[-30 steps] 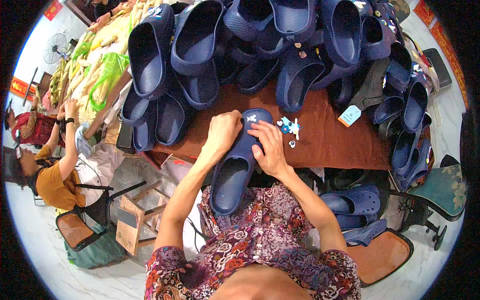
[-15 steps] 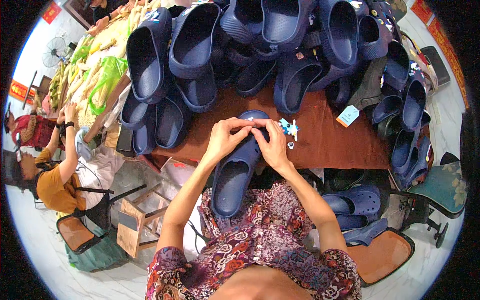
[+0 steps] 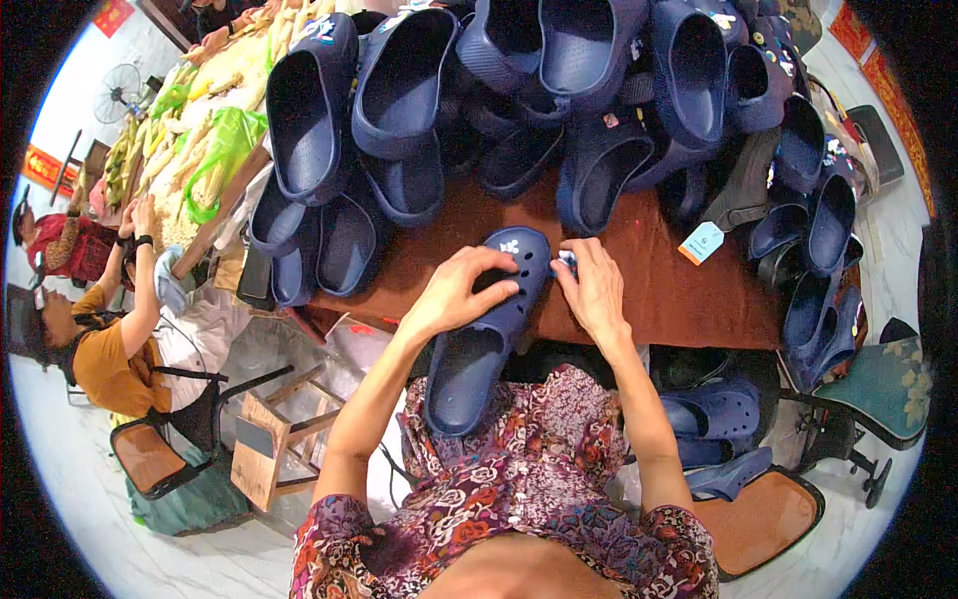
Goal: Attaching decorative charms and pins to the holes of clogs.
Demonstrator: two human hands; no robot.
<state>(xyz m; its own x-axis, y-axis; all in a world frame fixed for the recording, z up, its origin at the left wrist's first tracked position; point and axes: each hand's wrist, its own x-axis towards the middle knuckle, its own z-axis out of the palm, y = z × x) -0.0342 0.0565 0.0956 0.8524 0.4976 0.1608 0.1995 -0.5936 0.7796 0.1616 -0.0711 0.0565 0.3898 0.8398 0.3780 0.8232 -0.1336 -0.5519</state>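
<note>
A dark blue clog lies tilted from my lap onto the table edge, its holed toe pointing away. My left hand grips the toe part from the left, fingers on top and thumb by the holes. A white shoe charm sits on the toe. To the right of the clog, my right hand is low over the brown cloth. Its thumb and forefinger close around a small blue-and-white shoe charm. The hand hides most of that charm and whatever lies beneath the palm.
Many navy clogs are heaped along the table's far side. A paper tag hangs at the right. More clogs rest below the table, near an orange-seated chair. At left, a person in an orange shirt works by piled corn husks.
My right hand has left the clog's toe and moved right onto the charms on the cloth. A white charm now shows on the toe. My left hand stays on the clog.
</note>
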